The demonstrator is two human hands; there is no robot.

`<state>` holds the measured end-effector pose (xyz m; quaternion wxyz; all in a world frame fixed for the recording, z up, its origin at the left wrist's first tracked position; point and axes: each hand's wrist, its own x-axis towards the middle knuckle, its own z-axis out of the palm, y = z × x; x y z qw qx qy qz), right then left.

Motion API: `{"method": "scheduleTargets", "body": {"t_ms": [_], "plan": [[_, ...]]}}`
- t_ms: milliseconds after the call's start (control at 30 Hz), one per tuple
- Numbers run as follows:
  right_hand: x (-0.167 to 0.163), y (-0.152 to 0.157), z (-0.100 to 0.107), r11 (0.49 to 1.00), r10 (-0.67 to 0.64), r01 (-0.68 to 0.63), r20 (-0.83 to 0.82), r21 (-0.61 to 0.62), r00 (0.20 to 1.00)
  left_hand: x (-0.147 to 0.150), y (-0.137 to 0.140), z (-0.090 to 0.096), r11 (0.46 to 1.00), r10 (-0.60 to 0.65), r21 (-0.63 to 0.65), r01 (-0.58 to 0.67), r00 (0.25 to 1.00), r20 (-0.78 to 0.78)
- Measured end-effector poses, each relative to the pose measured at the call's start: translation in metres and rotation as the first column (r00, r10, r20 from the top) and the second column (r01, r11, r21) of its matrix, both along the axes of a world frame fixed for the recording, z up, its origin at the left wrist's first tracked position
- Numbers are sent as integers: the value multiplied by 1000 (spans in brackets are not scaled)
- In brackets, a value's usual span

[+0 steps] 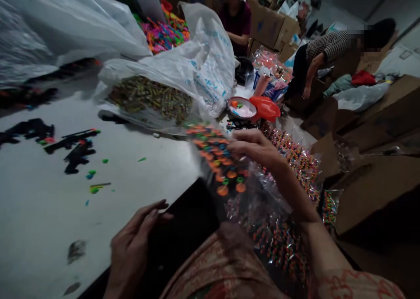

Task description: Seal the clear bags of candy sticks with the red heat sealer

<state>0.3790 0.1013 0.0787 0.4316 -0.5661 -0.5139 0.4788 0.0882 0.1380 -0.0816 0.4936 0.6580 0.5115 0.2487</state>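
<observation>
My right hand [259, 148] is closed on the upper right edge of a clear plastic packet [218, 157] filled with rows of small orange, green and blue pieces. The packet is blurred and hangs over the table's edge; what the pieces are exactly I cannot tell. My left hand [136, 238] is at the near edge of the white table [157, 172], fingers loosely bent and apart, with nothing visible in them. A dark gap lies beside it, between table and lap. More such packets [278, 242] are heaped to the right of my lap.
Black toy guns [77, 148] and small coloured bits lie on the table at left. A large white sack [210, 67] holds brass-coloured pieces [151, 98]. A bowl [242, 108] stands beyond. Cardboard boxes [380, 189] crowd the right. Two people [328, 47] are at the back.
</observation>
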Motion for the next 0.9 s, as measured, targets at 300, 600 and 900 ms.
{"method": "scheduleTargets", "body": {"t_ms": [300, 600, 900], "plan": [[74, -145, -48, 889, -60, 92, 85, -449, 995, 51, -6, -42, 917, -232, -298, 264, 963, 140], [82, -186, -151, 834, 71, 135, 346, -534, 935, 43, -33, -40, 918, -287, -245, 312, 948, 136], [92, -201, -206, 732, 369, 312, 737, -606, 566, -43, -72, -32, 972, 19, -233, -14, 1000, 18]]}}
